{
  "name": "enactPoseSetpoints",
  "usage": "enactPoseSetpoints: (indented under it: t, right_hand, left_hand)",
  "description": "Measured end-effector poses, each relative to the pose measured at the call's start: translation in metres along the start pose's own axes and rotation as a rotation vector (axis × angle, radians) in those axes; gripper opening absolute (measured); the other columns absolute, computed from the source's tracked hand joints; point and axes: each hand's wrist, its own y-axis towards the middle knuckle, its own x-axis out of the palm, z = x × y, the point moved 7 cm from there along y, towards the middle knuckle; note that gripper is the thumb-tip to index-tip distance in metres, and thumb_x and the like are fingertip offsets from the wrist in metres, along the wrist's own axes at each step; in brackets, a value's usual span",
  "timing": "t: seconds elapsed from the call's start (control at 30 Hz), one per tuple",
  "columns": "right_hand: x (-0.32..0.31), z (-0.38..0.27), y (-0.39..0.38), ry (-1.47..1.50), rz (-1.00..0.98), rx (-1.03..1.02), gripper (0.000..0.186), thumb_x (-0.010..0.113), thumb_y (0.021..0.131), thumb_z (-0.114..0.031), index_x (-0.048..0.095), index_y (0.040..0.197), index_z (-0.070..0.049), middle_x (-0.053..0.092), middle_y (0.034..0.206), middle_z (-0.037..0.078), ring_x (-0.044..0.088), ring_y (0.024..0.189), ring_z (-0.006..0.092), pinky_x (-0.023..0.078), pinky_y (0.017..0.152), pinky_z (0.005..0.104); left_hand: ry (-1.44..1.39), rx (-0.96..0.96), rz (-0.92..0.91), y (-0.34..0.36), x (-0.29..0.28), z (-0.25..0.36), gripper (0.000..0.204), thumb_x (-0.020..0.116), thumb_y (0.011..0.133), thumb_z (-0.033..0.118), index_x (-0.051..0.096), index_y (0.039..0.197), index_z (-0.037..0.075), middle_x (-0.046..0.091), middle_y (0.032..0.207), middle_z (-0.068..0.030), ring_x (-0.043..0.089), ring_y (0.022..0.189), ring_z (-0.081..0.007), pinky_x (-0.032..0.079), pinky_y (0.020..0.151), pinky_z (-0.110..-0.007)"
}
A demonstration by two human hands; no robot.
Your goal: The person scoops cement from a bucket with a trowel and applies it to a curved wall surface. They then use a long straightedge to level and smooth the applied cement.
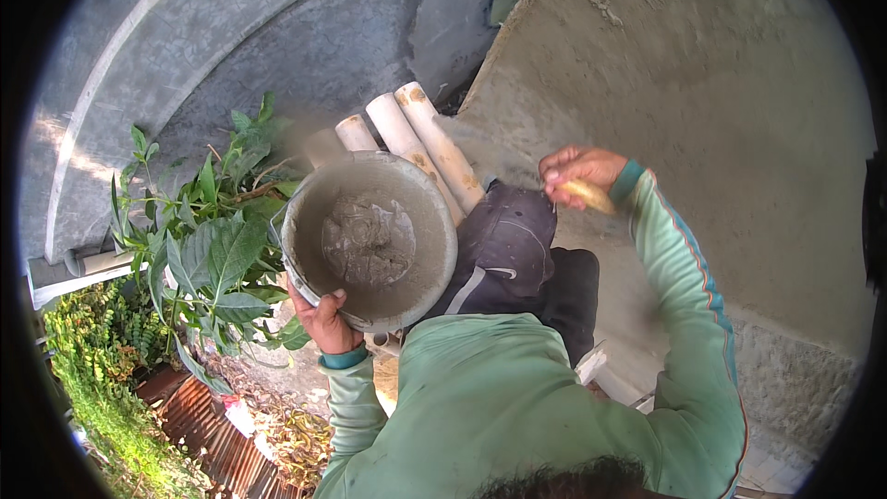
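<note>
Rim-clamped one-sidedly by the left hand [323,322], the round grey bucket [432,245] could be tipped; a yellowish handle [593,196] is clasped by the right hand [580,167].

Daylight, mostly diffuse; overall fairly bright, shadows soft. Sun patches fall on the grey wall [240,83] between nine and ten o'clock. Brightest greenery: hedge [97,342] at eight. Plastered wall [711,120] at two: even, duller light. Bucket [431,226] interior shaded. Hazy smear off its ten-o'clock edge. Fisheye curvature outward; black vignette surrounds the view.
</note>
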Motion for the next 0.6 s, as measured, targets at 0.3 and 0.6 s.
enactPoseSetpoints:
  t: [0.3,0.6]
  right_hand:
    - [-0.039,-0.144,-0.149,-0.708,1.155,-0.278,0.027,0.060,0.100,-0.034,0.061,0.099,-0.007,0.060,0.078,0.005,0.060,0.073,0.0188,0.050,0.065,0.0359]
    - [0.113,0.000,0.078,-1.404,0.618,-0.218,0.022,0.063,0.084,-0.015,0.068,0.097,0.001,0.072,0.090,0.024,0.072,0.089,0.0413,0.057,0.074,0.0531]
  left_hand:
    - [0.037,-0.002,-0.027,0.000,0.053,0.011,0.083,0.054,0.070,-0.013,0.038,0.150,0.000,0.060,0.132,-0.0123,0.062,0.113,-0.0245,0.048,0.103,-0.036]
    - [0.344,0.169,-0.337,-0.007,0.113,-0.006,0.088,0.056,0.063,-0.008,0.042,0.150,-0.002,0.053,0.141,-0.0127,0.054,0.128,-0.0249,0.040,0.112,-0.036]
